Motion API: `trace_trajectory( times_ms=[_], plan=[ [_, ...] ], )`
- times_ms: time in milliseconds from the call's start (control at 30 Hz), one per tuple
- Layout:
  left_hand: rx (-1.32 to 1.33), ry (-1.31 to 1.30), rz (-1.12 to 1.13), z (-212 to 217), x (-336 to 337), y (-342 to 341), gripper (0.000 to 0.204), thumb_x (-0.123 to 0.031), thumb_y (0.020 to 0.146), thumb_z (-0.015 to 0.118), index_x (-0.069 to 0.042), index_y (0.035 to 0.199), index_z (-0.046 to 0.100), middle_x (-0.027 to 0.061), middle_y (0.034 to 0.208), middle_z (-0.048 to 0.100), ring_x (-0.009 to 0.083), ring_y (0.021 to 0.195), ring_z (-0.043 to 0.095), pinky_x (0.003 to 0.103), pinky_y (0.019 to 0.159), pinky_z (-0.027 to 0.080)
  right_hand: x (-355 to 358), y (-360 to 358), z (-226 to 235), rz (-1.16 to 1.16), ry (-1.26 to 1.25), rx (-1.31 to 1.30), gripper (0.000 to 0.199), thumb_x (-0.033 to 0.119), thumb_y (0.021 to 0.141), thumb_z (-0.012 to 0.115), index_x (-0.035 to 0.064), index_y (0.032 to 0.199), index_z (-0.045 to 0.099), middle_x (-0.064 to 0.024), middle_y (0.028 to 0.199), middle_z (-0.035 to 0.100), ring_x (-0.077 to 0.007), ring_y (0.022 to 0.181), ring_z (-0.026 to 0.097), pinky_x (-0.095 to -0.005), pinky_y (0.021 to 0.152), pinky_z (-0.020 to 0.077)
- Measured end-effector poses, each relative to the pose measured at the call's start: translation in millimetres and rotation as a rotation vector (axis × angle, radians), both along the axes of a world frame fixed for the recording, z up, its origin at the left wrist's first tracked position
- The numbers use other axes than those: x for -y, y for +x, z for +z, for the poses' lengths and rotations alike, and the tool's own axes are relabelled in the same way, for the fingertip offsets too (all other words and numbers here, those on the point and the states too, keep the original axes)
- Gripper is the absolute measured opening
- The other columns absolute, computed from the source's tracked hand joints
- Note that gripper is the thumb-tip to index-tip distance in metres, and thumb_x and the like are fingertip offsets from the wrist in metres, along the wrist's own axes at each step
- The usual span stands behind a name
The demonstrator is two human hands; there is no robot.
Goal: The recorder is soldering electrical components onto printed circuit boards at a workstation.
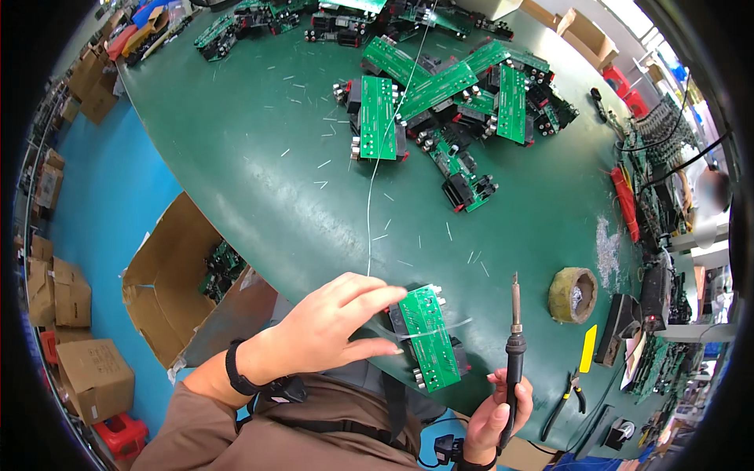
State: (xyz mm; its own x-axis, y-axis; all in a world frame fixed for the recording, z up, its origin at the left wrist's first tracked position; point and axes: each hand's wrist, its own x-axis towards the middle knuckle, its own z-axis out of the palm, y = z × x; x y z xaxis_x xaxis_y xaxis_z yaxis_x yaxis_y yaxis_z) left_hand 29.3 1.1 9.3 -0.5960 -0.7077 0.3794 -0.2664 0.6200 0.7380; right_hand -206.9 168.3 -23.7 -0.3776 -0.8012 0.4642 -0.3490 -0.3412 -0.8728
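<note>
Right hand [493,412] is gripping the soldering iron [515,353] tip-up, likely sparing the circuit board [432,359] lying on the table [306,216]; left hand [326,323] is holding fingers and thumb apart beside it, contact unclear.

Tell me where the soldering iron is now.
In the head view, the soldering iron is in the right hand at lower right, between the nearest board on its left and the pliers on its right.

Visible were 1 L hand [328,323], 1 R hand [495,420], 1 sold. iron [514,347], 1 PCB [431,345] betw. them, 1 pr. pliers [561,408], 1 yellow strip [587,349], 1 ring-shaped holder [559,298]. Piled PCBs [377,118] overlapped, couldn't be counted.
</note>
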Motion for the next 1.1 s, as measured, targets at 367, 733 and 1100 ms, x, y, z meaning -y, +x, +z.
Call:
trace_trajectory(
  times_ms=[367,733,1100],
  plan=[
    [-0.117,0.107,-0.026,-10.6,-3.2,33.9,0.031,-0.016,0.064,0.085,-0.008,0.087,0.065,0.0038,0.084,0.059,0.0191,0.068,0.057,0.03,0.056,0.045,12.0,11.9,55.9,0.125,0.042,0.248,0.023,0.022,0.093,0.057,0.0019,0.105,0.055,-0.0189,0.098,0.06,-0.0308,0.085,0.059,-0.0427,0.079,0.0479],
    [-0.188,0.055,-0.019,-16.5,-3.6,40.8,0.021,-0.011,0.069,0.08,-0.009,0.085,0.067,0.0026,0.081,0.051,0.0196,0.067,0.05,0.03,0.057,0.042,23.6,-4.6,45.6,-0.103,0.156,0.029,0.049,0.048,0.085,0.065,0.0059,0.099,0.042,-0.0068,0.073,0.052,-0.0172,0.068,0.05,-0.0289,0.063,0.042],
    [-0.102,0.115,0.066,-13.6,1.9,50.4,0.016,-0.008,0.07,0.078,-0.01,0.085,0.071,0.0029,0.076,0.049,0.0164,0.065,0.047,0.028,0.053,0.037,37.3,-8.5,54.8,-0.001,0.106,-0.145,0.038,0.04,0.086,0.063,0.0066,0.089,0.044,-0.0054,0.071,0.048,-0.0173,0.066,0.046,-0.0327,0.065,0.0402]
  ],
)
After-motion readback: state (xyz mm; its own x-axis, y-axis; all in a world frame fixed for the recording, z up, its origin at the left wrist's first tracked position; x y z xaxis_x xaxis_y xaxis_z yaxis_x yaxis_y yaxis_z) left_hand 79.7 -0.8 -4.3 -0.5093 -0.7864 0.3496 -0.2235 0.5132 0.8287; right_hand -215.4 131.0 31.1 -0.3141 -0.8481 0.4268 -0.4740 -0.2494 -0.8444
